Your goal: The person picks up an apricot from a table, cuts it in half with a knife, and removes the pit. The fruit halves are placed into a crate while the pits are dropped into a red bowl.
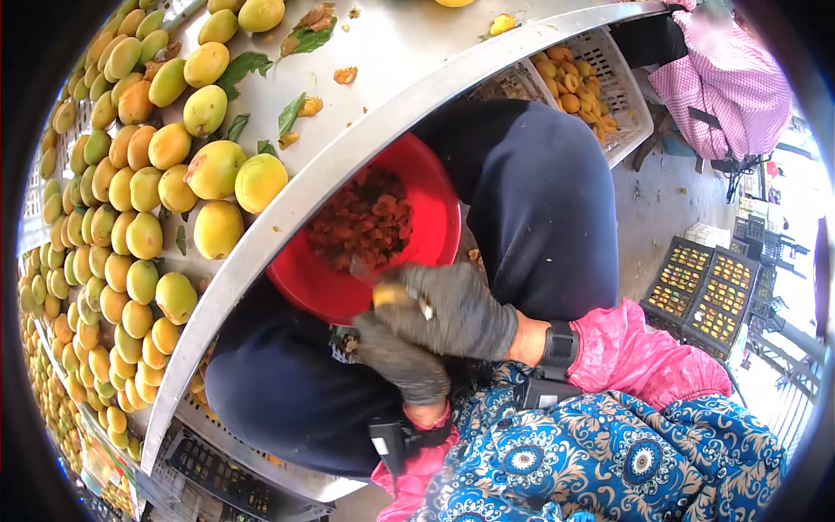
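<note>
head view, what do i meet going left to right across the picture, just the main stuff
Heaped yellow-green fruit → red bowl → white crate of orange fruit near the top edge → filled black crates toward the right

Smooth metal counter (404, 48) with a raised rim (452, 65), curving across the upper left in this wide view. Hard grey floor (652, 204) at right, lightly littered. Farther off, dark crates (691, 289) side by side, more behind. Strong white light (798, 291) along the right edge, bleaching detail.
</note>
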`<state>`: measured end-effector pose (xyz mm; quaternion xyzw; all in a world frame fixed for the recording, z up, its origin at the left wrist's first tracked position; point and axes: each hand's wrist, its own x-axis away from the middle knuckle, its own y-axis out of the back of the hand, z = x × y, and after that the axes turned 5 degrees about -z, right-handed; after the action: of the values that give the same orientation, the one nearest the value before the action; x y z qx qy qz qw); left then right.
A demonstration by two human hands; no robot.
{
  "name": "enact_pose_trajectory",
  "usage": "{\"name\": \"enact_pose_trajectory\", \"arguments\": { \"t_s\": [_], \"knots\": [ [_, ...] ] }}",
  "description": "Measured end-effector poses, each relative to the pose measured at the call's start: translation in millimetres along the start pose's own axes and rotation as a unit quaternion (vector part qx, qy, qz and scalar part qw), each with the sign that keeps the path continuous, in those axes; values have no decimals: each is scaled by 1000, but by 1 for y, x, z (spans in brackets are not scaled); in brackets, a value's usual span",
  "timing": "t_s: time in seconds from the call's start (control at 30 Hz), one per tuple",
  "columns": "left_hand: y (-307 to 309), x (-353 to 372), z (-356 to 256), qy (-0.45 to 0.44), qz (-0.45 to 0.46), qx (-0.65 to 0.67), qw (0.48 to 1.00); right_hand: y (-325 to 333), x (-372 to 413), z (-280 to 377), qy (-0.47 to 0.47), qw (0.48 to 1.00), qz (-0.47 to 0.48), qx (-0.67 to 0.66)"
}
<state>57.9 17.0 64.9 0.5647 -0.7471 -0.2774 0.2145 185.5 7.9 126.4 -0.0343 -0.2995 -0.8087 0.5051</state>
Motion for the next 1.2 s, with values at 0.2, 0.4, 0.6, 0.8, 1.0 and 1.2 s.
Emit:
{"name": "enact_pose_trajectory", "arguments": {
  "t_s": [0.2, 0.4, 0.6, 0.8, 1.0, 1.2],
  "knots": [
    [5, -21, -32, 308, 18, 469, 827, -6, -1, -16, 11, 991, -94, -94],
    [21, -26, -53, 50, 46, 334, 940, 14, 4, -8, -44, 961, -106, -250],
    [26, -20, -47, 80, 69, 483, 869, 38, 18, 14, -156, 816, 28, -556],
    [50, -22, -55, 290, 213, 696, 622, 50, 27, 0, -188, 764, 169, -593],
    [76, 2, -86, 266, 209, 625, 703, 62, 44, 15, -248, 769, 142, -572],
    [68, 10, -79, 134, 140, 466, 863, 59, 65, 36, -157, 892, 32, -423]
  ]
}}
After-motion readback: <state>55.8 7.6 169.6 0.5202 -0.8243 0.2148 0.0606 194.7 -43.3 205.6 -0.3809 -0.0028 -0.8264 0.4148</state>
